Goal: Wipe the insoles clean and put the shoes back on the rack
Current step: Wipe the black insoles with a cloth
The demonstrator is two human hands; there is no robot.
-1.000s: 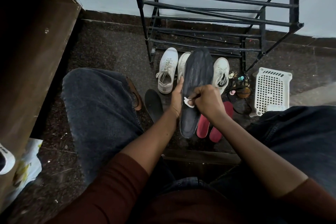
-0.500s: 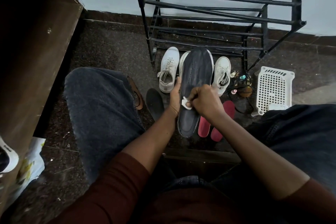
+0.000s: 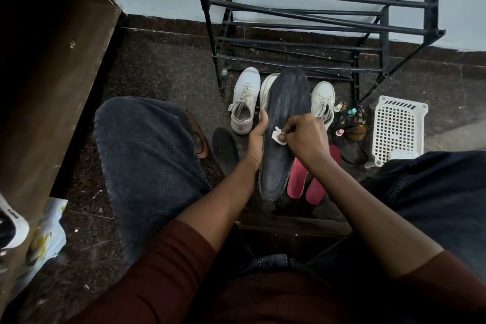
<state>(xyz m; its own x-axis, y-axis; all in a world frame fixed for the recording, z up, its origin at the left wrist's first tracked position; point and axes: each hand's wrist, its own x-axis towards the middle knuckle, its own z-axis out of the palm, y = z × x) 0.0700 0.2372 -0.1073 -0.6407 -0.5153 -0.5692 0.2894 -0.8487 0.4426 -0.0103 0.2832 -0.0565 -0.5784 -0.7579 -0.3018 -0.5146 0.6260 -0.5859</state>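
Dark speckled floor (image 3: 157,66) all round, glimpsed between two denim knees.

Nearest, held up over the floor: a long dark insole (image 3: 285,113), heel toward the body, toe toward the wall. Left hand (image 3: 256,139) grasping its left edge from beneath, thumb up along the rim. Right hand (image 3: 306,137) clenched on a small white wipe (image 3: 277,137), pressed to the insole's middle.

For a good wipe:
- Brace firmly from beneath with the left hand, since the insole looks thin and likely to bend under pressure.
- Work in long strokes along the length, overlapping, out to the toe, where a paler streaked patch shows.
- Turn the wipe to a fresh face often; small as it is, likely to load up fast.
- Mind the frayed stitching round the heel edge; probably easy to snag.

Just below and beyond, flat on the floor: two red insoles (image 3: 310,179) side by side, and a second dark insole (image 3: 224,147) beside the left knee. Cleaned or not, cannot tell.

Farther on, white shoes (image 3: 244,102) on the floor, toes to the wall, none yet shelved. To the right, a white basket (image 3: 399,126). Last, against the pale wall, the black rack (image 3: 323,26), bars bare.
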